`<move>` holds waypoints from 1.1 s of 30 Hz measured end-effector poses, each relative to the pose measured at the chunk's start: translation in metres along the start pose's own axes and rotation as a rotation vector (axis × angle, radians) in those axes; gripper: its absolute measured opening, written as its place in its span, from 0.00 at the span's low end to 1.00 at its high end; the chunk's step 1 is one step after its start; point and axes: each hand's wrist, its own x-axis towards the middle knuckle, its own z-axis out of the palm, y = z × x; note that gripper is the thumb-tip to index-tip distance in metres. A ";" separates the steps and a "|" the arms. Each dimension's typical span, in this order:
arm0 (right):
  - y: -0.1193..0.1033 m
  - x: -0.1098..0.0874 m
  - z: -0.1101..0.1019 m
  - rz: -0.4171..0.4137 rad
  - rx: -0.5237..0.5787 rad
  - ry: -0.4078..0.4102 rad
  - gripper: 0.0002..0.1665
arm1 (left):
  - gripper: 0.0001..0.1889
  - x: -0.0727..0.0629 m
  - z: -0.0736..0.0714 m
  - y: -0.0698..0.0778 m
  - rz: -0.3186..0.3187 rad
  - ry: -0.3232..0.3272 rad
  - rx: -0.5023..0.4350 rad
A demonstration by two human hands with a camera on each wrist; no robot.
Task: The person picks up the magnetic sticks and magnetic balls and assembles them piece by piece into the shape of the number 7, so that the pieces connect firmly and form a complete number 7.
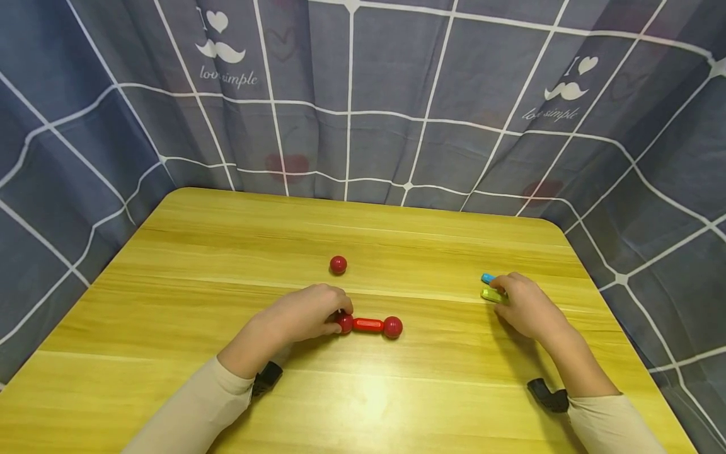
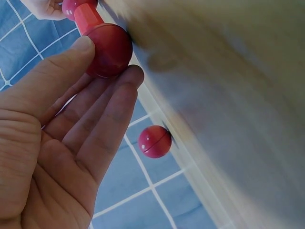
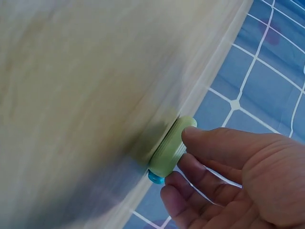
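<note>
My left hand (image 1: 306, 313) pinches a glossy red ball (image 2: 109, 50) between thumb and fingertips. This ball sits at the left end of a short red stick (image 1: 368, 325), with another red ball (image 1: 392, 327) at the stick's right end, so the three form a dumbbell shape lying on the table. On the right, my right hand (image 1: 529, 307) pinches one end of a light green stick (image 3: 169, 150), its thumb on one side and fingers on the other. A blue stick (image 1: 486, 277) lies just behind the green one, partly hidden by the fingers.
A loose red ball (image 1: 338, 265) rests on the wooden table (image 1: 227, 252), beyond the left hand. A grey-blue curtain (image 1: 386, 151) with white lines hangs around the table's back and sides. Each wrist carries a black strap piece (image 1: 547, 396).
</note>
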 end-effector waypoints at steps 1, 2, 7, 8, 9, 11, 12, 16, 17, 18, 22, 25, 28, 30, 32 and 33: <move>0.000 0.000 0.000 -0.003 -0.004 -0.003 0.20 | 0.07 0.000 0.000 0.000 -0.001 -0.001 -0.002; 0.000 -0.001 0.000 -0.004 -0.005 -0.005 0.19 | 0.07 0.000 0.000 0.000 -0.001 -0.002 -0.003; -0.003 -0.003 0.002 0.007 0.006 -0.029 0.15 | 0.07 0.000 -0.001 0.000 0.001 -0.007 -0.009; -0.004 -0.003 0.002 0.009 0.010 -0.037 0.14 | 0.07 0.000 -0.001 0.000 0.001 -0.007 -0.009; -0.005 -0.003 0.003 0.009 0.011 -0.044 0.13 | 0.07 0.000 -0.001 0.000 0.001 -0.007 -0.009; -0.006 -0.003 0.004 0.009 0.014 -0.062 0.11 | 0.07 0.000 -0.001 0.000 0.001 -0.007 -0.010; -0.007 -0.003 0.004 0.006 0.013 -0.069 0.10 | 0.07 0.000 -0.001 0.000 0.000 -0.007 -0.010; -0.011 -0.003 0.006 -0.010 0.005 -0.085 0.10 | 0.07 0.000 -0.001 0.000 -0.002 -0.006 -0.007; -0.012 -0.004 0.007 -0.017 0.004 -0.087 0.10 | 0.07 0.000 -0.001 0.000 -0.003 -0.005 -0.007; -0.013 -0.004 0.007 -0.024 0.005 -0.090 0.10 | 0.07 0.000 -0.001 0.000 -0.003 -0.005 -0.006; -0.019 -0.005 0.009 -0.050 0.012 -0.094 0.10 | 0.07 0.000 -0.001 0.000 -0.002 -0.004 -0.002; -0.025 -0.006 0.009 -0.061 0.019 -0.094 0.10 | 0.07 0.000 -0.001 0.000 0.003 0.001 -0.002; -0.032 -0.008 0.009 -0.072 0.020 -0.097 0.10 | 0.07 0.000 0.000 0.000 0.007 0.007 -0.006; -0.036 -0.009 0.010 -0.081 0.015 -0.098 0.11 | 0.06 0.000 0.000 0.000 0.009 0.009 -0.007; -0.039 -0.009 0.011 -0.096 0.009 -0.095 0.11 | 0.07 0.000 0.001 0.000 0.007 0.008 -0.008; -0.041 -0.010 0.011 -0.103 0.007 -0.094 0.11 | 0.07 0.000 0.001 0.000 0.005 0.007 -0.008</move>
